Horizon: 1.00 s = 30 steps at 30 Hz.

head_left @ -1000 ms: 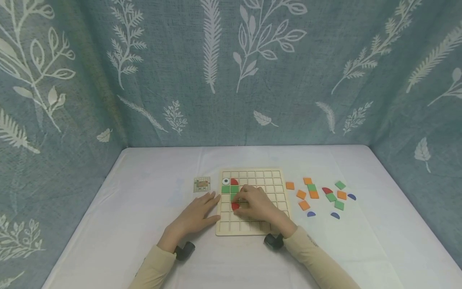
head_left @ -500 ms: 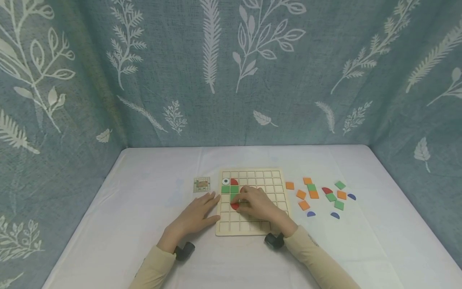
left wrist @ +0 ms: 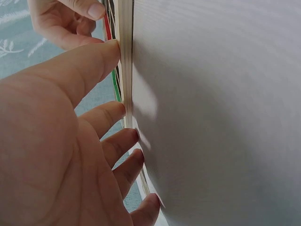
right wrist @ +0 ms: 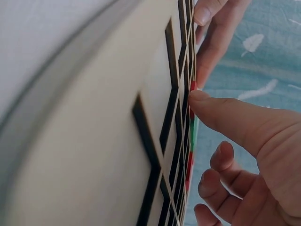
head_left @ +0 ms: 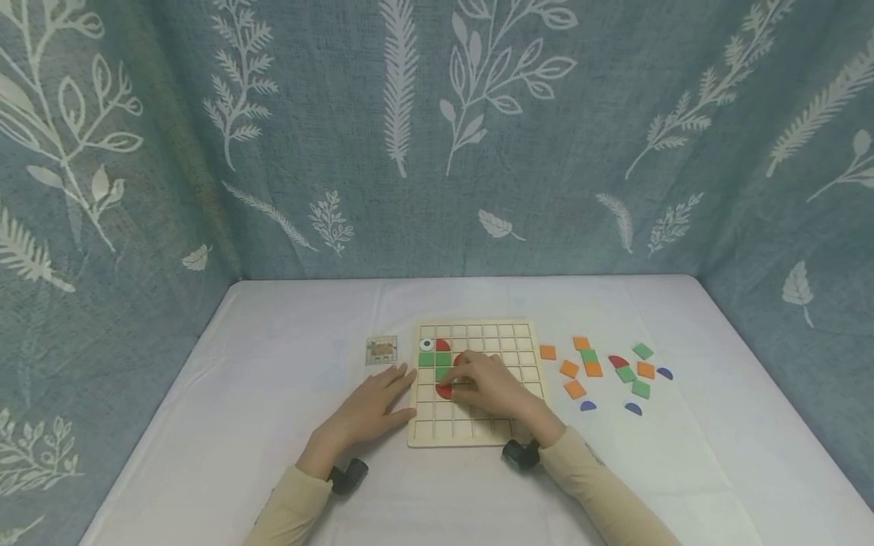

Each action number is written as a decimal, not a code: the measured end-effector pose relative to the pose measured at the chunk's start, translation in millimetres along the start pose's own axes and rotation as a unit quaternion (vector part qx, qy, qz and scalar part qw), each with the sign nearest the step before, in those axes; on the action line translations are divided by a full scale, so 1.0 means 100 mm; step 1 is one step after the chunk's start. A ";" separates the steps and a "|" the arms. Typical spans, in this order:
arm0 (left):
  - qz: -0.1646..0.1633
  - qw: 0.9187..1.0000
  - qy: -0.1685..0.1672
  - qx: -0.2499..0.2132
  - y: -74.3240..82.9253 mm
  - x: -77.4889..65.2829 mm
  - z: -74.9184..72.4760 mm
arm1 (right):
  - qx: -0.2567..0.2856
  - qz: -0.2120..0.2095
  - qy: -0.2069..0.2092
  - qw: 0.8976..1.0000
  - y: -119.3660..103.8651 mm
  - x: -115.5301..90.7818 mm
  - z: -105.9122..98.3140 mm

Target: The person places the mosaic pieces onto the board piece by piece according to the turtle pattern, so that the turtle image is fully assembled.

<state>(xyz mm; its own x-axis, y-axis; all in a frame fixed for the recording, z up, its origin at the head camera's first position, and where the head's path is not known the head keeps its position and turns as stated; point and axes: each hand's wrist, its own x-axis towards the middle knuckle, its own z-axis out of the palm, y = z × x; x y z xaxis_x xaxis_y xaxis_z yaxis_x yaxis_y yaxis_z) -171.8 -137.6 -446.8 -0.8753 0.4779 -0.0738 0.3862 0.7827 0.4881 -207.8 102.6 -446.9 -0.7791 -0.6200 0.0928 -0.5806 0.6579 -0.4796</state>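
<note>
My right hand (head_left: 486,383) is over the left part of a light wooden grid board (head_left: 471,431). Its thumb and index finger are at opposite edges of a red quarter-circle tile (head_left: 444,392) lying in a cell; the other fingers curl loosely. Above that tile are green square tiles (head_left: 442,374), another red quarter-circle (head_left: 443,345) and a white eye tile (head_left: 426,345). A further red piece (head_left: 460,359) is partly hidden behind the right hand. My left hand (head_left: 365,403) lies with fingers spread, fingertips at the board's left edge (left wrist: 126,70).
A small picture card (head_left: 381,350) lies left of the board. To its right are scattered orange squares (head_left: 575,390), green squares (head_left: 641,389), blue half-circles (head_left: 633,409) and a red piece (head_left: 617,361) on the white cloth. A patterned curtain (head_left: 444,220) hangs behind the table.
The right thumb has drawn slightly up and right from the red tile's lower side, and the index finger has come down a little onto its upper edge. The left hand stays still.
</note>
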 end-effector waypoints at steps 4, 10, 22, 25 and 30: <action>-0.002 1.000 0.001 -0.001 0.00 0.00 0.00 | -0.001 0.004 -0.001 1.000 0.03 -0.01 -0.01; -0.010 1.000 -0.002 -0.002 0.02 0.00 -0.01 | -0.003 0.003 0.009 1.000 0.07 -0.03 -0.08; -0.016 1.000 -0.006 -0.004 0.01 0.01 0.01 | 0.025 0.023 0.035 0.999 0.29 -0.18 -0.30; -0.018 1.000 -0.008 -0.003 0.01 0.01 0.01 | 0.046 0.034 0.042 0.998 0.37 -0.22 -0.35; -0.021 1.000 -0.008 -0.009 0.02 0.01 0.00 | 0.038 0.055 0.054 0.996 0.47 -0.30 -0.44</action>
<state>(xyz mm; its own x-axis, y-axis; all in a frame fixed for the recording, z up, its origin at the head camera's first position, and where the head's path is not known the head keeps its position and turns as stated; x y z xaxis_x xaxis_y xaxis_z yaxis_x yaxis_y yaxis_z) -172.1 -135.5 -446.1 -0.8859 0.4510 -0.1091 0.3434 0.7954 0.4995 -221.9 171.1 -433.5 -0.8606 -0.4934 0.1265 -0.4732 0.6827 -0.5568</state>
